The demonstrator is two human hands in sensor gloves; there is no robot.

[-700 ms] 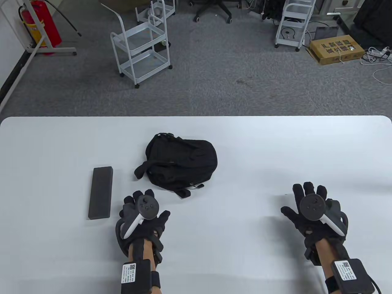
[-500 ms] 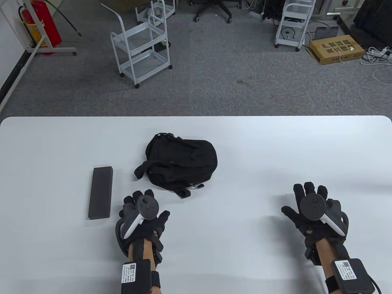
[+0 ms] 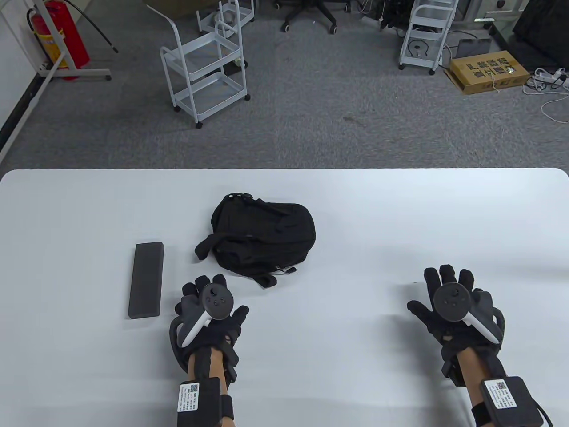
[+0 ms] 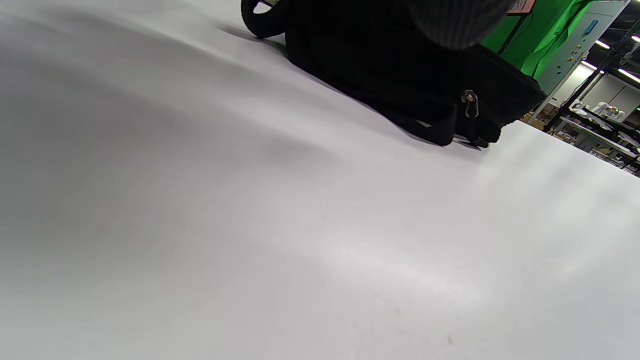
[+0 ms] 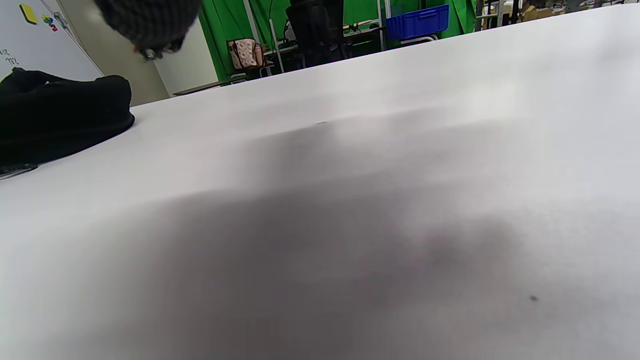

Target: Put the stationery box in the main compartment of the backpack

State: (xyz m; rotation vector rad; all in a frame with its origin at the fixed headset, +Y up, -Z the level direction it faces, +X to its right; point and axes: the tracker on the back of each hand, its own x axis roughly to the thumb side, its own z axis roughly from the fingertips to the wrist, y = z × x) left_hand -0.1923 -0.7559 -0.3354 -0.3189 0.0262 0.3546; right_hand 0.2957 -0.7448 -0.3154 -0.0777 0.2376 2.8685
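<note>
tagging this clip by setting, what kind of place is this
Probably a lab or workshop used for recording: a green screen backdrop, white rolling carts on grey carpet, a fire extinguisher, and a plain white table.

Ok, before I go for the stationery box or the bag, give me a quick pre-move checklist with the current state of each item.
1. Stationery box free to pick: ok, it lies flat on the table, nothing on it.
2. Left hand free: ok, fingers spread, holds nothing, just right of the box.
3. Right hand free: ok, fingers spread, holds nothing, well away from the bag.
4. Backpack within reach: ok, just beyond the left hand.
5. Main compartment open: cannot tell; no opening shows in any view, and a zipper pull shows in the left wrist view.
6. Box apart from backpack: ok, a gap of bare table lies between them.
</note>
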